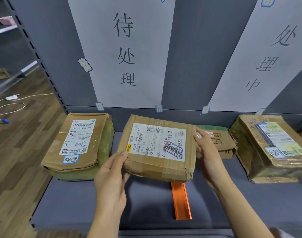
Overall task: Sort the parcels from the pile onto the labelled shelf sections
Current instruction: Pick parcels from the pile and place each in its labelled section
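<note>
While held: my left hand (110,179) and right hand (206,152) grip the box (157,148) by its ends (fingers curled).
Place: over the shelf (78,203), near the orange strip (181,201).

Single view only, so I have no second camera to compare for overlap. Head-worn wide-angle camera, facing forward and tilted down onto the grey shelf deck (249,200), close in. The grey back panel with its white paper sign sheets (129,54) fills the upper frame (verticals bow outward, so strong lens distortion). Both forearms enter from the bottom edge. At far left I see wood-look flooring (18,152), so the camera stands near the shelf's left end.
</note>
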{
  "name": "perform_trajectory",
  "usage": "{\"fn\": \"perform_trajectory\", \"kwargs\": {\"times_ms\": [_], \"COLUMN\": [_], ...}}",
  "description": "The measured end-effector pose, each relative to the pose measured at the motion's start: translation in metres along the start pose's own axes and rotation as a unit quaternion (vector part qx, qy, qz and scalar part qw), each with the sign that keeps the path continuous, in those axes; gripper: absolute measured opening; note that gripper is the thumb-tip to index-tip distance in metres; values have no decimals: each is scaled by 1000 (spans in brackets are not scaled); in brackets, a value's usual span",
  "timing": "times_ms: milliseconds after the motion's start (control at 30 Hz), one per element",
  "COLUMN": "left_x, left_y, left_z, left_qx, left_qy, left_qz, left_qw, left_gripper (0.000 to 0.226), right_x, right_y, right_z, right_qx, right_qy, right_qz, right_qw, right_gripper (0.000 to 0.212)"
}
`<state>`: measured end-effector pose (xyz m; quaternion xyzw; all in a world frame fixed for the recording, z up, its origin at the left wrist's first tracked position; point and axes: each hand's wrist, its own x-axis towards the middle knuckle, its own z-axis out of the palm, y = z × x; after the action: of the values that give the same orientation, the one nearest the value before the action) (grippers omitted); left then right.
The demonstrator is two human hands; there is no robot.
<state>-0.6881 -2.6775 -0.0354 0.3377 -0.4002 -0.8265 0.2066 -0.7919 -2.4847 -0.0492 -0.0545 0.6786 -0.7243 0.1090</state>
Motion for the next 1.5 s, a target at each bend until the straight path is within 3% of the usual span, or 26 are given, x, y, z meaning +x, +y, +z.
{"fn": "perform_trajectory", "kwargs": {"times_ms": [167, 300, 433, 633, 900, 1100, 1333, 1500], "left_x": [5, 7, 6, 5, 4, 14, 23, 26], "left_y": [0, -2, -8, -15, -26, -38, -56, -61], "left_z": [-3, -4, -2, -5, -17, -23, -34, -43], "left_qx": [5, 18, 11, 10, 33, 77, 114, 136], "left_qy": [21, 27, 27, 7, 1, 5, -2, -3], "left_qz": [20, 42, 46, 61, 88, 108, 92, 87], "left_qw": [1000, 999, 999, 998, 996, 991, 989, 987], "left_gripper": [13, 12, 23, 36, 42, 30, 22, 29], "right_x": [-48, -73, -79, -73, -66, -59, -57, -58], "right_y": [15, 14, 18, 22, 34, 39, 48, 57], "right_z": [9, 27, 43, 48, 55, 65, 65, 64], "right_qx": [0, 16, 62, 96, 70, 0, -47, -76], "right_qy": [35, -4, 19, 88, 103, 70, 58, 51], "right_qz": [18, 15, 0, 21, 31, 31, 49, 52], "right_qw": [999, 1000, 998, 991, 992, 997, 996, 994], "right_gripper": [76, 85, 75, 36, 34, 34, 32, 32]}}
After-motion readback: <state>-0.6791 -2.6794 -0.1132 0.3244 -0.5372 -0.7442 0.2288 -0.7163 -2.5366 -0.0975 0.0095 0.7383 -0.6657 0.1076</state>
